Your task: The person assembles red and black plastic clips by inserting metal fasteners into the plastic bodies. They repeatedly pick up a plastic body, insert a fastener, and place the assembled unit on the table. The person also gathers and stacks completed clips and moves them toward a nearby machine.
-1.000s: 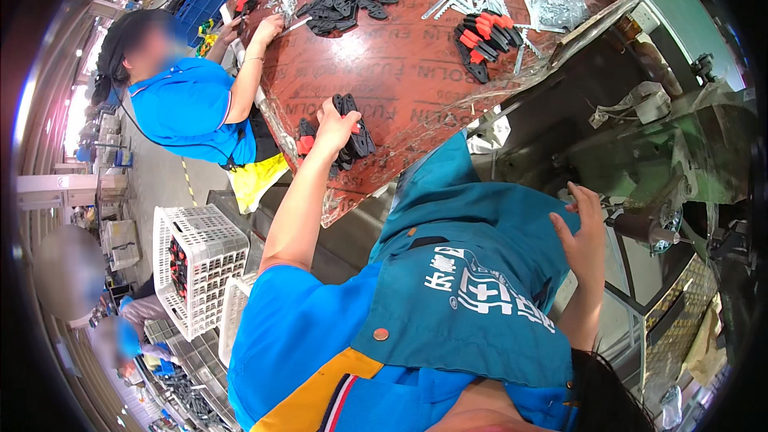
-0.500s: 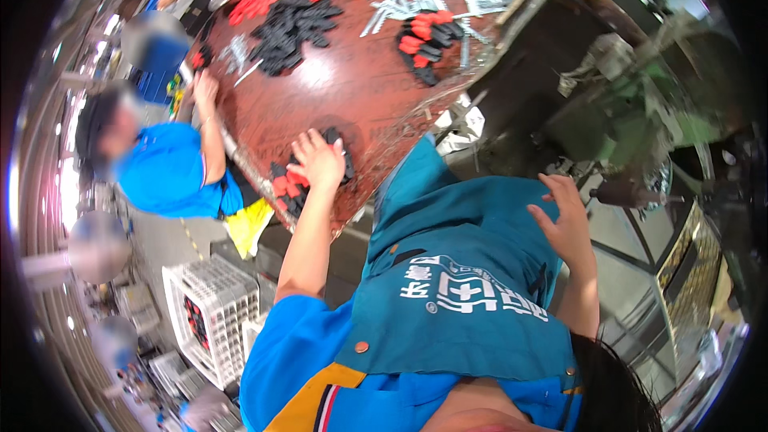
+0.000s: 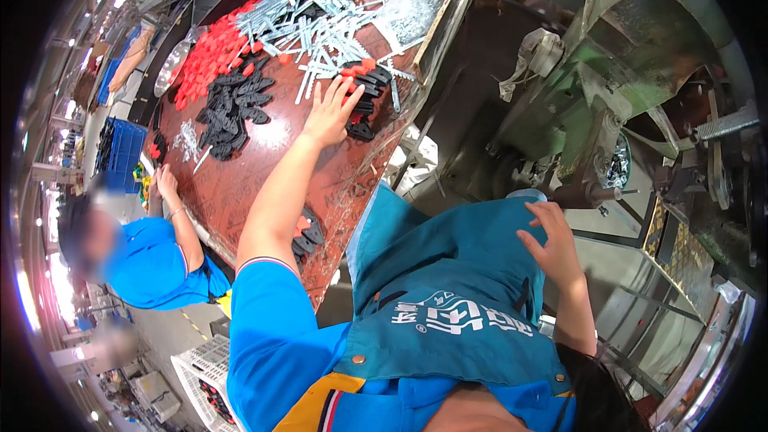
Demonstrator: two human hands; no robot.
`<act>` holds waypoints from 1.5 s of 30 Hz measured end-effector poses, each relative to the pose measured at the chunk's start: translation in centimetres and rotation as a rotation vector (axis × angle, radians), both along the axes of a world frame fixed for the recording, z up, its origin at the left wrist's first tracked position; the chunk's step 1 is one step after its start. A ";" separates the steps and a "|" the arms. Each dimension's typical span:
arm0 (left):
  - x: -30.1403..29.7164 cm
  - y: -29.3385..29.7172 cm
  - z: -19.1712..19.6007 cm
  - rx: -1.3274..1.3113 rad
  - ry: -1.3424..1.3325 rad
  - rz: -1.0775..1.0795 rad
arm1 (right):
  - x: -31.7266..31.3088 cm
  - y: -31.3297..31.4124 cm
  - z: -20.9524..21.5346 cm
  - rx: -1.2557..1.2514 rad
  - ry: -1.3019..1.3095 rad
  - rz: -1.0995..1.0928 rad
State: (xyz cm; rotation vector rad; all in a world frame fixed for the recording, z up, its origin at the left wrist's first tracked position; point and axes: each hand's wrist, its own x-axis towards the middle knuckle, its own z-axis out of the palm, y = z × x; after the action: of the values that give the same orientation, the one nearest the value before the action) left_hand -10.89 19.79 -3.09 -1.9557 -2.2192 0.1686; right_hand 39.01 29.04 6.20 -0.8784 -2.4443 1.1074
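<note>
On the brown tabletop [image 3: 240,192], my left hand [image 3: 328,116] reaches out with its fingers spread. Its fingertips come up against a cluster of black plastic pieces with red parts [image 3: 372,80]; no piece is visibly gripped. My right hand [image 3: 554,248] hovers at the right side of my teal apron [image 3: 448,248], fingers loosely bent and apart, with nothing in it. A second small group of black and red pieces [image 3: 308,236] lies by the near table edge, partly behind my left arm.
Heaps of red pieces [image 3: 212,56], black pieces [image 3: 232,108] and toothed metal strips [image 3: 320,16] cover the far table. A clear plastic bag [image 3: 412,12] lies beside them. At right stands a green machine [image 3: 592,104]. A co-worker [image 3: 148,264] works at left, near a white crate [image 3: 204,372].
My left hand has left the near group of pieces and stretched forward to the farther cluster. The view has shifted. My right hand stays by the apron.
</note>
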 end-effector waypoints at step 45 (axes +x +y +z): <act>-8.2 2.0 1.9 0.027 -0.437 -0.381 | -36.4 -1.7 -11.9 0.132 -0.342 -0.079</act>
State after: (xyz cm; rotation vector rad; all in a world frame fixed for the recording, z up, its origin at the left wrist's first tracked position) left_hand -19.10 21.82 -1.17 -2.5448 -1.9919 -0.3714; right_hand 2.65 27.37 -5.73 -1.1936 -2.6868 0.8116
